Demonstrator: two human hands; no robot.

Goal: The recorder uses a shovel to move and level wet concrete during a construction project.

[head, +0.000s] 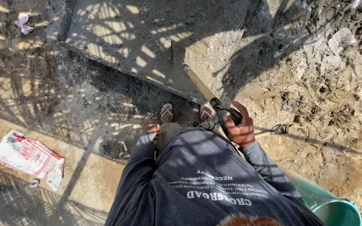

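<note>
Head view: we are gripping the shovel [188,76] with our right hand [240,127] closed around its black handle, blade resting in the wet cement [214,46]. Our left hand [151,128] is mostly hiding behind the sleeve, grip unclear; a green bucket [327,205] is getting cut off.

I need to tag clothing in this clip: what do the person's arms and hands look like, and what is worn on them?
Both arms wear long dark grey sleeves reaching the wrists. The left hand and right hand are bare: no gloves, and no rings or watch that I can make out.
</note>
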